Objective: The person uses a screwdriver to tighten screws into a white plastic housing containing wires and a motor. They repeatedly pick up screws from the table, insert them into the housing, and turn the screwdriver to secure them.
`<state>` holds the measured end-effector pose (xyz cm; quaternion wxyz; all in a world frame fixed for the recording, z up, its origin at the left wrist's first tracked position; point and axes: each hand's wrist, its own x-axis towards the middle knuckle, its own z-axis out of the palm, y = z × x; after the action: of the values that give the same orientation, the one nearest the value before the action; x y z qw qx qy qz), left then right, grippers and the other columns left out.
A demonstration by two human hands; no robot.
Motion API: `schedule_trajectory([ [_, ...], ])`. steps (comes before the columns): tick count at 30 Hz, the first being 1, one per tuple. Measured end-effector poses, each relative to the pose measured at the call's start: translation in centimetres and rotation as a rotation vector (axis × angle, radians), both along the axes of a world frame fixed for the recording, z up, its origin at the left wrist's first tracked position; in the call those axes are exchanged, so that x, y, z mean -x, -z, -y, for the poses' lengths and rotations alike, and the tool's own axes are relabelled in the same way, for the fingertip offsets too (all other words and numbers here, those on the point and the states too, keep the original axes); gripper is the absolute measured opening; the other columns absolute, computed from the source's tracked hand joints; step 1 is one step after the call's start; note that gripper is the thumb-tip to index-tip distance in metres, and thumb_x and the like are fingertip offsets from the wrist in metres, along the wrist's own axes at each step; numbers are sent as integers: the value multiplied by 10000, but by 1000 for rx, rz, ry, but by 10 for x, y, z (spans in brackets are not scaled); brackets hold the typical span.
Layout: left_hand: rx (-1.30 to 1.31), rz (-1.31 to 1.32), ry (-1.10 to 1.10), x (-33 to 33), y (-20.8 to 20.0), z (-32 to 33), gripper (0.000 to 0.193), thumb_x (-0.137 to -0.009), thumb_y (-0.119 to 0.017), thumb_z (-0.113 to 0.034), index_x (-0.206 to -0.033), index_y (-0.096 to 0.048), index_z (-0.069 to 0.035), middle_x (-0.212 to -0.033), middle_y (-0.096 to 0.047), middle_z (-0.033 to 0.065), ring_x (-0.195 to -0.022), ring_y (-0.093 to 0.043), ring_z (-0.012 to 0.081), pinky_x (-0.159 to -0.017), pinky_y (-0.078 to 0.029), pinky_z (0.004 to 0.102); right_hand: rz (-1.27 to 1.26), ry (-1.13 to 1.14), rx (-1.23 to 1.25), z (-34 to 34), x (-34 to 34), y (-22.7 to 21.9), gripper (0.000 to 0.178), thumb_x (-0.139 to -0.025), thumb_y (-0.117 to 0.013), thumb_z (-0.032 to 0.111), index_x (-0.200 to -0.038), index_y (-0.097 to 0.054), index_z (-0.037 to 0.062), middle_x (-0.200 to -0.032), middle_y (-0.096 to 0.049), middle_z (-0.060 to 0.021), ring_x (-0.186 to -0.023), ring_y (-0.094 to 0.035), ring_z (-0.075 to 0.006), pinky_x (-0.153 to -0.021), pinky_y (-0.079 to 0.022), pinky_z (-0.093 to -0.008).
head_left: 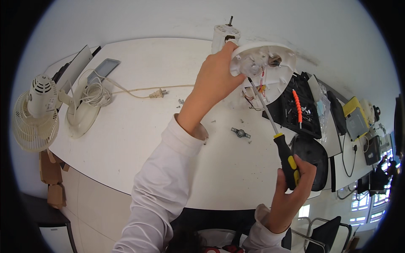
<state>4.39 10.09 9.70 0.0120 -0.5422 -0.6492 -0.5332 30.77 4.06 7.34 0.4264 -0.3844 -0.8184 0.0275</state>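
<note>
My left hand grips the left rim of a white plastic housing, tilted so its hollow inside faces me. Inside it are a clear round part, thin coloured wires and a dark round part. In my right hand is a long screwdriver with a black and yellow handle. Its shaft slants up to the left, and the tip is at the clear part beside my left thumb; I cannot tell whether it touches. A white motor with an upright shaft stands behind my left hand.
A small fan with a corded base is at left, its plug on the white table. Screws and a dark metal bracket lie mid-table. A black tool case holding an orange-handled tool lies right.
</note>
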Motion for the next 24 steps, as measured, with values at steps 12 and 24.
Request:
schedule_trajectory([
  [12,30,-44,-48,0,0,0,477,-686,-726,-118,-1093,-493,-33,-838,-621,145,-721,-581,280,-668,-459,334,-26,10,130,-2,11,9,276,-948,-493,124,-1182,-544,-13,-942,-599,-147,-759,-605,-235,-622,-455,-294],
  [24,37,-38,-39,0,1,-1,492,-694,-729,-122,-1112,-486,-32,-863,-615,154,-736,-576,282,-685,-454,342,-119,-17,235,0,-3,10,303,-975,-431,154,-1200,-538,-19,-1057,-609,-161,-932,-601,-239,-795,-463,-308],
])
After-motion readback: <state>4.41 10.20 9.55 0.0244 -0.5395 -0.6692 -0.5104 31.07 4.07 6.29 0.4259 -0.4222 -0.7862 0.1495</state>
